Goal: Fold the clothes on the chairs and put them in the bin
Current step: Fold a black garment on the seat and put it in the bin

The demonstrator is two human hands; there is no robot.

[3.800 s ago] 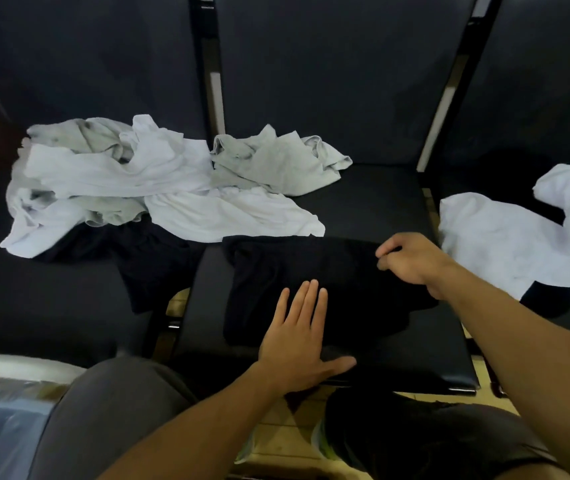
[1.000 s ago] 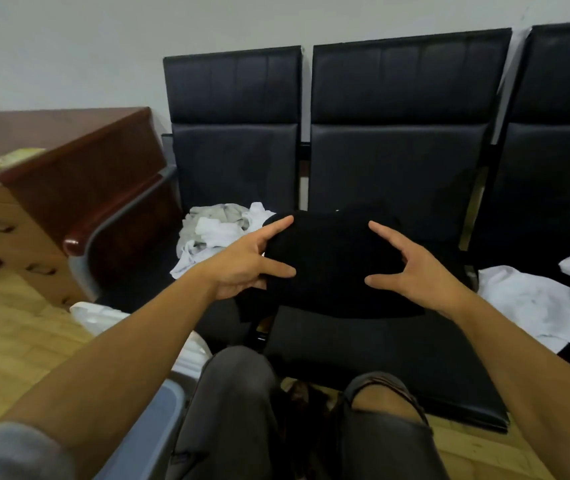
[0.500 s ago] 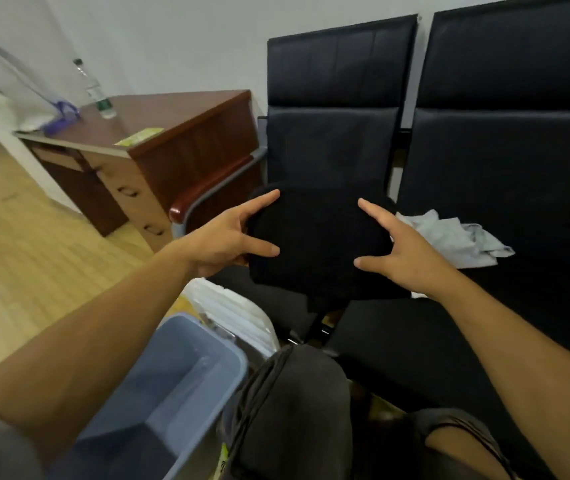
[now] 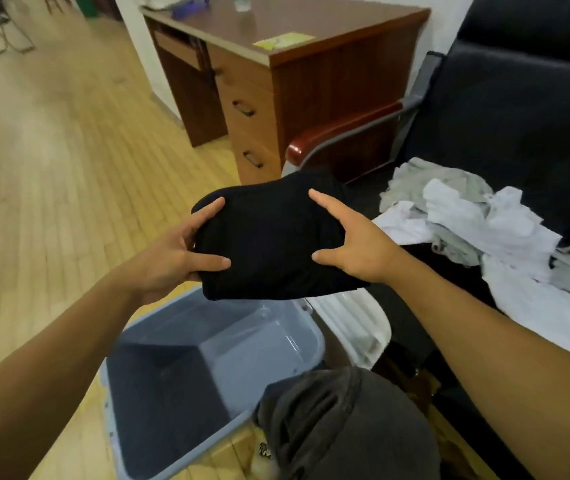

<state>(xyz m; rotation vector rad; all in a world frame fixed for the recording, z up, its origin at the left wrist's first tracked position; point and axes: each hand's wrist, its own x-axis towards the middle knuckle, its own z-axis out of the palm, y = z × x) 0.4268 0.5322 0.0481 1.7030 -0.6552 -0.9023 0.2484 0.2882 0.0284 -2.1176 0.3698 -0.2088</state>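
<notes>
Cloth, plastic, wood and padded upholstery

The folded black garment [image 4: 269, 244] is matt cloth; the bin [image 4: 297, 344] is smooth grey-blue plastic with a slight sheen. The desk [image 4: 311, 84] is brown wood, the floor [image 4: 51, 168] pale wood planks, and the chair [image 4: 519, 116] black padded upholstery with a glossy wooden armrest [image 4: 342, 133].

No readable text anywhere — the yellow sheet [image 4: 284, 40] on the desk [image 4: 328, 74] is blurred
</notes>
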